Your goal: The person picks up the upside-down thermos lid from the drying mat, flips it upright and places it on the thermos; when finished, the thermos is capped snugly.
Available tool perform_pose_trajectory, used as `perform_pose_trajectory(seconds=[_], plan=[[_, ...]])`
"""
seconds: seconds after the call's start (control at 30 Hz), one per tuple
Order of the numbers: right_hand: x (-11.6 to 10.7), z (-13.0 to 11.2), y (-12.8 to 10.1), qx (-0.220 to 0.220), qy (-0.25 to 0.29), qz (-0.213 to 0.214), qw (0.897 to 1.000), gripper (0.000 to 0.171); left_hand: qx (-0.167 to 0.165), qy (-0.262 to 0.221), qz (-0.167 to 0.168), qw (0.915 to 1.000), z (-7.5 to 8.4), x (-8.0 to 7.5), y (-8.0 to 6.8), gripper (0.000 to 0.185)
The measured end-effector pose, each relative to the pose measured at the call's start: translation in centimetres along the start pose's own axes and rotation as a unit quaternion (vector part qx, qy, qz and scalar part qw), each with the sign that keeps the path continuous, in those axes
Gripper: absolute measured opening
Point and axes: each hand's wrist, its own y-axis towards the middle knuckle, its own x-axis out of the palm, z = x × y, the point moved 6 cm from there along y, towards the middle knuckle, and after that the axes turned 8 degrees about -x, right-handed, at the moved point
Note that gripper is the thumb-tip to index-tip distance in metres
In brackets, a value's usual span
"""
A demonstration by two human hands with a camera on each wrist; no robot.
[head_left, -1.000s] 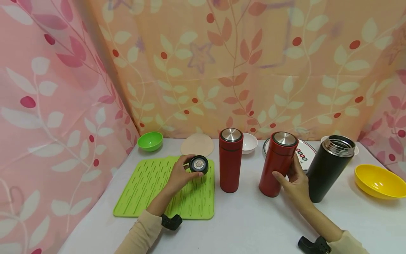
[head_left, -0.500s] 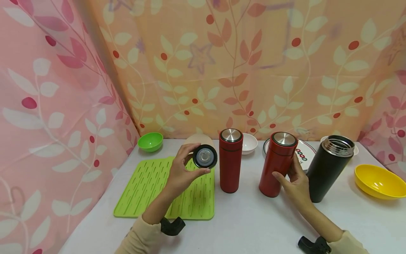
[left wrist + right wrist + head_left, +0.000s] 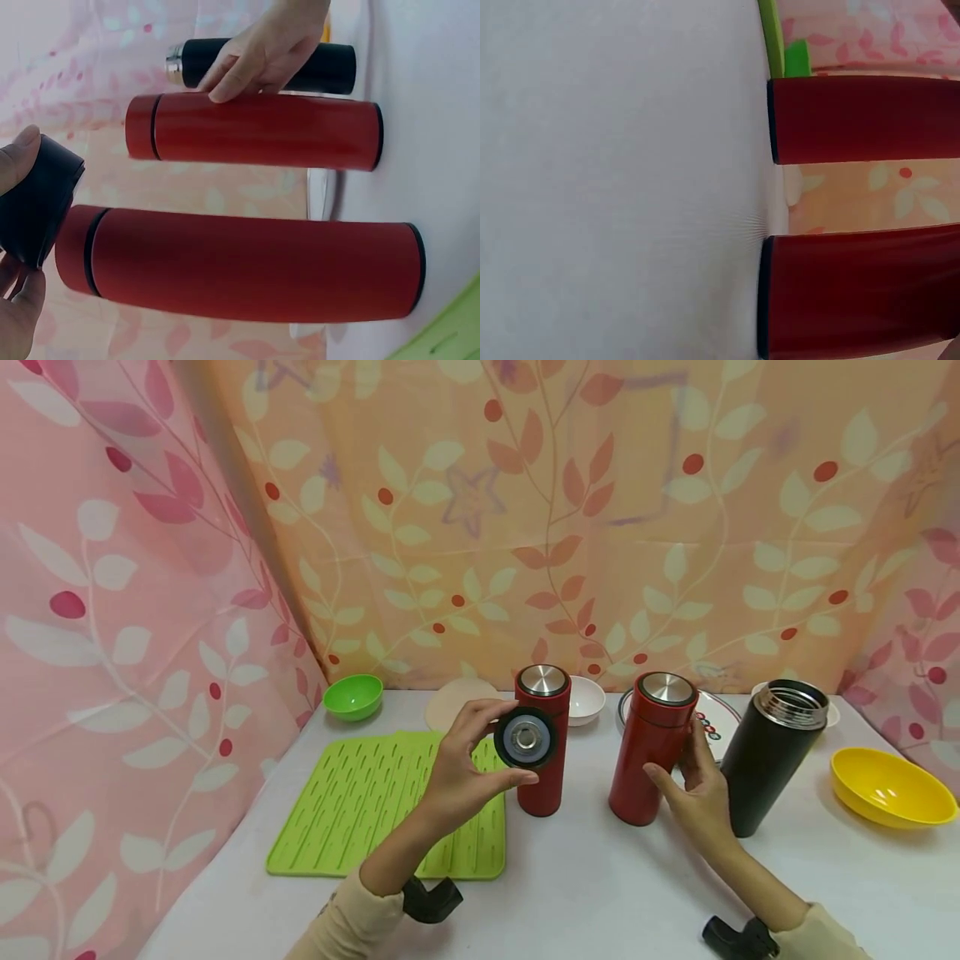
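My left hand [image 3: 459,781] pinches a round black bottle lid [image 3: 525,737] between thumb and fingers, its underside facing the head camera. In that view the lid overlaps the middle red thermos [image 3: 547,789], which stands upright with a silver-topped cap. Around the side of a second red thermos [image 3: 647,768], also capped, my right hand [image 3: 699,789] holds on, thumb in front and fingers mostly hidden behind. Just right of that hand stands a black thermos [image 3: 772,768] with its steel mouth uncovered. The left wrist view shows the lid [image 3: 37,199] near the nearer red thermos's cap [image 3: 75,247].
A green ridged mat [image 3: 352,810] lies at the left, with a green bowl [image 3: 353,697] behind it. Along the back are a beige disc [image 3: 450,697], a white bowl [image 3: 587,702] and a patterned plate [image 3: 723,718]. A yellow bowl [image 3: 892,789] sits far right.
My left hand has moved right with the lid, from over the mat to in front of the middle red thermos, and the lid's underside faces more toward the head camera. The right hand stays put.
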Motion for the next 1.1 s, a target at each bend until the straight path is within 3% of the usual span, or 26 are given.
perform_pose_trajectory(seconds=[0.13,0.23,0.33,0.43,0.53,0.73,0.87,1.1], plan=[[-0.9,-2.1,0.4,-0.07,0.002,0.053,0.996,0.087,0.009,0.0,-0.002,1.0,0.5,0.6,0.1,0.073],[-1.6,-4.5,0.5,-0.154,0.026,0.099,0.983,0.074,0.025,0.003,-0.007,0.9997,1.0,1.3,0.3,0.072],[-1.5,-6.9,0.2,-0.223,0.077,0.107,0.966,0.064,0.043,0.007,-0.015,0.9989,1.4,2.1,0.3,0.072],[-0.8,-9.4,-0.3,-0.274,0.128,0.087,0.949,0.057,0.056,0.005,-0.024,0.9981,1.8,2.9,0.4,0.072],[0.1,-10.8,-0.6,-0.273,0.172,0.051,0.945,0.055,0.061,0.0,-0.035,0.9975,2.2,3.7,0.4,0.072],[2.4,-11.2,-0.5,-0.202,0.241,-0.044,0.948,0.056,0.089,0.007,-0.057,0.9944,2.8,4.9,0.4,0.073],[3.3,-11.3,-0.8,-0.173,0.223,-0.083,0.956,0.053,0.112,0.006,-0.063,0.9917,2.9,5.3,0.0,0.074],[3.3,-11.2,-0.7,-0.156,0.214,-0.095,0.96,0.054,0.127,0.002,-0.067,0.9896,2.7,5.6,0.1,0.075]])
